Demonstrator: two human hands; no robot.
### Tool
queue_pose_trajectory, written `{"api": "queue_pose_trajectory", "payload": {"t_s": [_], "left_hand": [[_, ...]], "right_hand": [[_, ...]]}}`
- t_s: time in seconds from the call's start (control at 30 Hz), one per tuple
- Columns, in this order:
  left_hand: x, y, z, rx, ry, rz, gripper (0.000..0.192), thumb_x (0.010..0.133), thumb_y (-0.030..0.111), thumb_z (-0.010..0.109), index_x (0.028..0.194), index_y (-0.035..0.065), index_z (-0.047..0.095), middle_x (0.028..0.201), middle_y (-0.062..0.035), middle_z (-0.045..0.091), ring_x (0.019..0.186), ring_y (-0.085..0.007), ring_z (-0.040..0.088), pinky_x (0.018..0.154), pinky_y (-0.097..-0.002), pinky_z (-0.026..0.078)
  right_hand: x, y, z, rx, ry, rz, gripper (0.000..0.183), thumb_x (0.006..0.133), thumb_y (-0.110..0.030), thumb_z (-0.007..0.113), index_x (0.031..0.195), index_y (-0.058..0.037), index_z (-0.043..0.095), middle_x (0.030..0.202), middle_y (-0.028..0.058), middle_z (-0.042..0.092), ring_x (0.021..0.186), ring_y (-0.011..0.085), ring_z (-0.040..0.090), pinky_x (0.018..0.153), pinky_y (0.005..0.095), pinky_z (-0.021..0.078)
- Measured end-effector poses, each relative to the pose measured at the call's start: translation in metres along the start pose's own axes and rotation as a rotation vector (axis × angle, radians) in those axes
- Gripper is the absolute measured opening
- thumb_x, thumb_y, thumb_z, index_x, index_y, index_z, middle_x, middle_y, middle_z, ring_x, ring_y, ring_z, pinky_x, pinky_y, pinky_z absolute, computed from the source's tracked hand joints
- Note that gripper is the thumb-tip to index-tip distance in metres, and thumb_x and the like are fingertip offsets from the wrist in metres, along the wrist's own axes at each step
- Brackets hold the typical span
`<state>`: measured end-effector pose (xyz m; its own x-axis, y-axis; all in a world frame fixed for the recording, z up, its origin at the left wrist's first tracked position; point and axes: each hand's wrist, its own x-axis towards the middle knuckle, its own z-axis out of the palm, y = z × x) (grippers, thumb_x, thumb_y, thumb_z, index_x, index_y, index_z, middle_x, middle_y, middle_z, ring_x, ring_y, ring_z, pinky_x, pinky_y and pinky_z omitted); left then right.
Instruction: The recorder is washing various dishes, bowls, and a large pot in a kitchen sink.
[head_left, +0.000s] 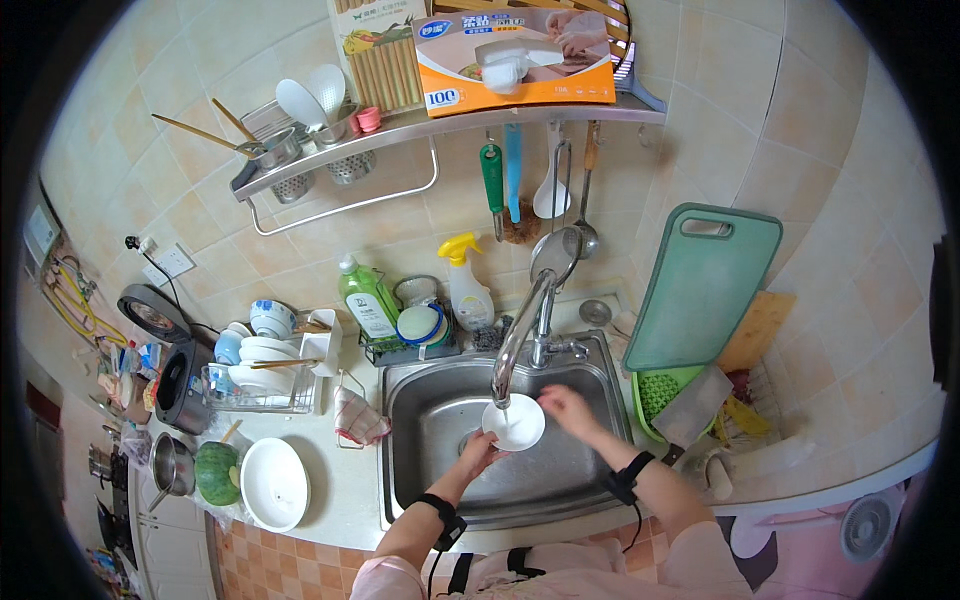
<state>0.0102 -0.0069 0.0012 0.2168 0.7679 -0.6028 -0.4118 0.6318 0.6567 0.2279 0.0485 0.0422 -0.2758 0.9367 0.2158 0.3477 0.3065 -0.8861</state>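
Note:
My left hand (478, 454) grips the near left rim of a small white bowl (522, 429) and holds it over the stainless steel sink (450, 487). A thin stream of water falls into the bowl from the chrome faucet (517, 337). Just right of the bowl is my right hand (571, 412), slightly blurred, with its fingers loosely bent and nothing seen in them. Part of the drain shows to the left of the bowl.
Left of the sink are a folded cloth (360, 416), a dish rack (315, 397), a large white bowl (274, 484) and a watermelon (217, 474). On the right, a green cutting board (701, 292) and a cleaver (690, 401) lean by a green basin (643, 397).

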Motion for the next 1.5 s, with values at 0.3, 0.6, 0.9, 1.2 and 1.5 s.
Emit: {"api": "queue_pose_trajectory", "payload": {"t_s": [0.3,0.6,0.9,1.2,1.5], "left_hand": [[0.001,0.009,0.047,0.286,0.259,0.214,0.044,0.076,0.002,0.042,0.119,0.0087,0.034,0.101,-0.0122,0.05,0.08,-0.0246,0.057,0.058,-0.0344,0.053],[-0.051,0.011,0.013,1.329,0.46,0.649,0.054,0.07,-0.003,0.039,0.121,0.0096,0.03,0.109,-0.0195,0.044,0.098,-0.036,0.045,0.083,-0.0374,0.039],[-0.091,0.012,-0.026,2.197,0.288,0.814,0.059,0.072,0.004,0.043,0.126,0.0117,0.02,0.109,-0.0219,0.039,0.1,-0.0338,0.045,0.061,-0.0312,0.05],[-0.076,-0.005,-0.062,1.267,0.743,0.402,0.049,0.069,0.001,0.049,0.115,0.0033,0.031,0.109,-0.0254,0.036,0.094,-0.04,0.046,0.064,-0.0395,0.049],[-0.104,-0.029,-0.077,0.925,0.649,0.464,0.051,0.066,0.003,0.05,0.109,-0.0097,0.026,0.103,-0.0339,0.033,0.084,-0.0468,0.047,0.074,-0.044,0.042]], "right_hand": [[0.051,0.029,-0.052,-0.372,0.265,0.32,0.031,0.07,-0.008,0.053,0.1,-0.0002,0.05,0.098,0.0157,0.055,0.089,0.0285,0.052,0.077,0.0338,0.0408],[0.069,0.063,-0.051,-0.189,0.164,0.486,0.034,0.072,-0.004,0.044,0.105,-0.0019,0.047,0.098,0.0165,0.053,0.079,0.0279,0.056,0.061,0.0353,0.0468],[0.051,0.05,-0.025,0.415,0.179,0.629,0.046,0.07,0.003,0.04,0.113,-0.0122,0.041,0.104,0.0033,0.049,0.084,0.0192,0.051,0.062,0.0341,0.0449],[-0.001,-0.039,0.044,0.617,-0.402,0.855,0.023,0.077,-0.013,0.048,0.097,-0.0027,0.051,0.095,0.0135,0.057,0.085,0.022,0.056,0.07,0.0318,0.0454],[-0.033,-0.106,0.177,0.689,-0.618,0.963,0.032,0.082,-0.023,0.049,0.102,0.001,0.046,0.098,0.0129,0.055,0.091,0.0212,0.054,0.076,0.0309,0.0444]]}}
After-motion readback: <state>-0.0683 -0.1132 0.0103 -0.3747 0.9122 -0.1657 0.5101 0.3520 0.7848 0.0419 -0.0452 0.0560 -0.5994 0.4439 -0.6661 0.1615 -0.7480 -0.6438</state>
